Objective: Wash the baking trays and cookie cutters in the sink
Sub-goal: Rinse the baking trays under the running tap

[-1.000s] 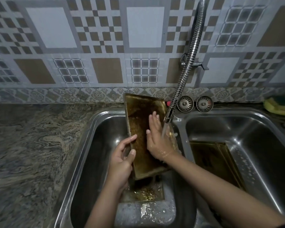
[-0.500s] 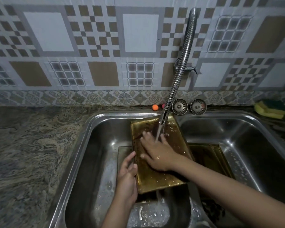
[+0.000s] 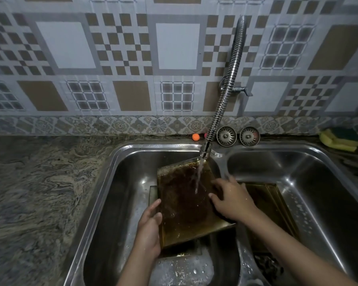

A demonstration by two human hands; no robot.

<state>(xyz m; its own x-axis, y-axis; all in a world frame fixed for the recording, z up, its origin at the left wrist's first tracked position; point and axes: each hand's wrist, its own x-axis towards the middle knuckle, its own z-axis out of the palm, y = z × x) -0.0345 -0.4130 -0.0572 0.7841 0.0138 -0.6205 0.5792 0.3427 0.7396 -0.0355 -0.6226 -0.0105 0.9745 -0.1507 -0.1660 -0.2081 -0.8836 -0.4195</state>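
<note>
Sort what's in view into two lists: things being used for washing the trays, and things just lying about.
In use:
baking tray under the running tap
left hand holding its edge
right hand on its surface
second tray in the right basin
left basin

Lying about:
sponge
two sink strainers
orange ball

The wall (image 3: 116, 58) behind is covered in patterned tiles, grey, white and tan squares mixed with checkered panels, and a floral border strip (image 3: 91, 125) runs along its foot. Below lies a swirled grey and beige stone countertop (image 3: 39, 193). The light is dim and cool, with soft glints on the metal surfaces.
</note>
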